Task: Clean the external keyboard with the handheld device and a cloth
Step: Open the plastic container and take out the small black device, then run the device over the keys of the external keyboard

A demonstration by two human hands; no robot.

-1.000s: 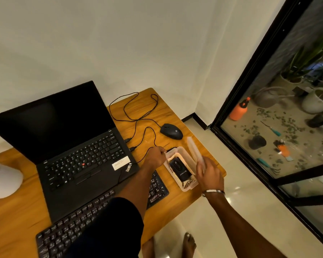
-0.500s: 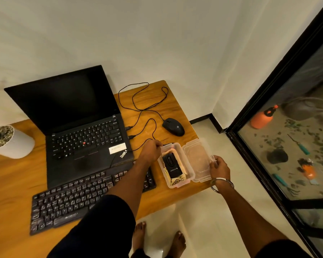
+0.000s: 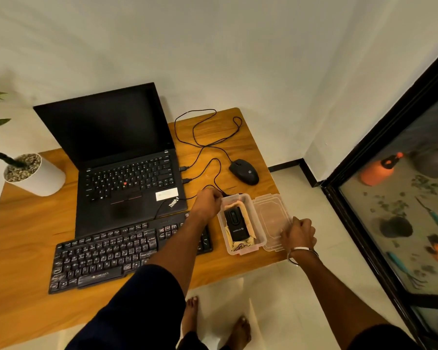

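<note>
— Since half a second ago, what has moved?

— Mostly the clear lid (image 3: pixel 272 221). It was held open beside the box then; now it lies flat on the desk (image 3: pixel 36 248) at the right edge, touching the right wall of the clear plastic box (image 3: pixel 259 233). A second ago it was still lifted upright above the box.

— And the right hand (image 3: pixel 299 234)?

— It rests at the lid's near right corner, fingers curled over the rim. Whether it truly pinches the lid or only lies on it, I cannot tell. A bangle sits on that wrist.

— The left hand (image 3: pixel 208 203)?

— It has stayed where it was, at the far left corner of the box, fingers bent round the rim there, holding the box. Its forearm crosses over the right end of the external keyboard (image 3: pixel 106 253).

— Where is the handheld device (image 3: pixel 235 224)?

— Inside the box, lying lengthwise, black, on a tan cloth (image 3: pixel 248 223) that lines the box and shows along its sides and near end. Nothing has taken it out.

— The keyboard itself?

— Unmoved along the front of the desk, just before the open laptop (image 3: pixel 127 173), tilted a little. The box stands just beside its right end, near the desk's front right corner.

— Anything else?

— A black mouse (image 3: pixel 244 171) lies toward the back right, its cable (image 3: pixel 208 132) looped behind it and running to the laptop. A white plant pot (image 3: pixel 46 178) stands at the left edge.
</note>
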